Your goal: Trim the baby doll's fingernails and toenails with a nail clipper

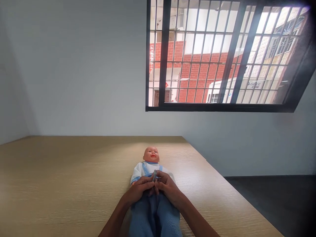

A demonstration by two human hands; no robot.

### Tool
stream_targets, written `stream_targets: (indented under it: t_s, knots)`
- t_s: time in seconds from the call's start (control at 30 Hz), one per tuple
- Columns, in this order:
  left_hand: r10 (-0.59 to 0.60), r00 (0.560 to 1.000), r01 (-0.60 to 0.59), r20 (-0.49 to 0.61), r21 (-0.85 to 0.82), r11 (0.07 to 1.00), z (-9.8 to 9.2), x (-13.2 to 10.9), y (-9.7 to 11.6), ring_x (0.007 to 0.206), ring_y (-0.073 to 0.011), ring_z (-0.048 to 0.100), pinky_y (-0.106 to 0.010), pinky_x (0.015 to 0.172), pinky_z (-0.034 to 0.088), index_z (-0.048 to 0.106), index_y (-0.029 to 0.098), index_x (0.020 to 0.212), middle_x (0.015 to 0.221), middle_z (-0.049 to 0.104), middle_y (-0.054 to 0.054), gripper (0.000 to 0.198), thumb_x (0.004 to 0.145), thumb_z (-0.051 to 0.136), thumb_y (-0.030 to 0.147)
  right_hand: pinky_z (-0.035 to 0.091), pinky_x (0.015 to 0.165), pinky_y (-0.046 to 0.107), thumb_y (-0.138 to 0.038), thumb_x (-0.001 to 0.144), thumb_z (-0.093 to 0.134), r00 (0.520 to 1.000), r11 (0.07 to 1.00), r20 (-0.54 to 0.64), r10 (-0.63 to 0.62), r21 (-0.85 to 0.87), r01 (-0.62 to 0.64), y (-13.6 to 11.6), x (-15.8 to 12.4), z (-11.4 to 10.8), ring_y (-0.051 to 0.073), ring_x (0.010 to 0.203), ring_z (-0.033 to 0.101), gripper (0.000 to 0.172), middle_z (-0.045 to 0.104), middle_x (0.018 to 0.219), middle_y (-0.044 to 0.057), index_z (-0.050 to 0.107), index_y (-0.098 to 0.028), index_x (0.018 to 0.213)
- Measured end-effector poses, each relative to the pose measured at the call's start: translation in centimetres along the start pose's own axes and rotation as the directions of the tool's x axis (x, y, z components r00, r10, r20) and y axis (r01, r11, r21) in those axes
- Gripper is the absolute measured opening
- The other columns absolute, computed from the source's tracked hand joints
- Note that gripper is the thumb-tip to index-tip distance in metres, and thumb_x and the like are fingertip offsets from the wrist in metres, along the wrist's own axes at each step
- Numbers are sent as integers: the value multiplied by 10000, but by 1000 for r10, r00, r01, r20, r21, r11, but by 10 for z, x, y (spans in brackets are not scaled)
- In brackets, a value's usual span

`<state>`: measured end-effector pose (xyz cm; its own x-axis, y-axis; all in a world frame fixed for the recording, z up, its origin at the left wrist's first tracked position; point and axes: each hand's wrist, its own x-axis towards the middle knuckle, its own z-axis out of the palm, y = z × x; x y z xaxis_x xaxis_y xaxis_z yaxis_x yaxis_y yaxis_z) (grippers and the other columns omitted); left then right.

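Doll (pixel 150 171) is lying lengthwise away from you on the counter (pixel 61 177), head far; both hands, left hand (pixel 139 191) and right hand (pixel 168 187), are meeting at its chest, fingers pinching a small metal clasp (pixel 154 176).

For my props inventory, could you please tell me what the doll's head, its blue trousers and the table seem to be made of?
Doll's head: likely vinyl or plastic, smooth with a slight sheen. Blue trousers: apparently knitted or fleecy fabric, matt and fuzzy, with lengthwise ribs. Table: pale wood or wood-look laminate, matt, with fine straight grain lines; which one cannot be told.

Barred window (pixel 222 52), perhaps grey wall (pixel 74 65)
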<state>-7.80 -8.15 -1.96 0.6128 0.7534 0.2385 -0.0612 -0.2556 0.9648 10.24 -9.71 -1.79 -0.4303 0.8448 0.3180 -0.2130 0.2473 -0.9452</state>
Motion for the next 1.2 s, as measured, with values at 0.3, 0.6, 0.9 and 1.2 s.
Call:
stream_targets:
  t_s: [0.3, 0.6, 0.9, 1.2]
  knots:
    - [31, 830, 209, -556, 363, 908, -112, 14, -22, 879, -178, 687, -350, 782, 610, 644, 143, 1208, 1087, 689, -67, 325, 1040, 629, 421, 494, 567, 215, -346, 1014, 706, 996, 999, -86, 24, -31, -27, 3, 4, 6, 83, 589, 527, 217, 587, 812, -37, 628, -144, 998]
    - [-18, 842, 487, -538, 747, 454, -144, -20, -72, 1172, -260, 661, -488, 1011, 579, 648, 166, 1280, 1317, 653, -107, 311, 1026, 663, 345, 488, 564, 209, -334, 1008, 713, 996, 1000, -90, 15, -12, -16, 0, 4, 8, 82, 595, 527, 218, 578, 803, -39, 622, -144, 952]
    - [-118, 883, 466, -454, 878, 107, -138, -21, -69, 1214, -275, 641, -508, 1034, 565, 633, 177, 1318, 1357, 633, -111, 336, 1027, 660, 343, 505, 583, 218, -325, 1017, 703, 995, 999, -93, 23, -32, -26, -2, 4, 10, 86, 606, 537, 209, 578, 800, -40, 625, -143, 951]
    - [-194, 857, 491, -478, 871, 24, -128, -16, -50, 1194, -275, 650, -501, 1009, 579, 626, 167, 1320, 1357, 630, -115, 358, 1021, 668, 360, 531, 585, 220, -318, 1030, 692, 994, 998, -103, 45, -44, -50, 2, 7, 8, 92, 630, 580, 189, 627, 863, -18, 641, -136, 1014]
